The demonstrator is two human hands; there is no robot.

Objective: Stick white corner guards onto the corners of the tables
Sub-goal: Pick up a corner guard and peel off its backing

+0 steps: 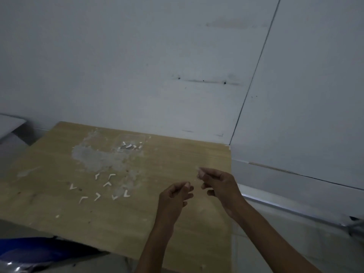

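Corner guards [107, 184]: loose on your table [59, 213].
Right hand [218, 186]: pinches a blurred white piece.
Left hand [175, 196]: fingers curled; contents unclear.

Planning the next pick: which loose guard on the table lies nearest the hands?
The guard at the cluster's right end, closest to the left hand; the others lie farther left.

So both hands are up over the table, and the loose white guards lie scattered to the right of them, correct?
Not quite. The head view shows the loose guards lying on the table to the left of the hands, not the right. The left hand and right hand are indeed raised over the table.
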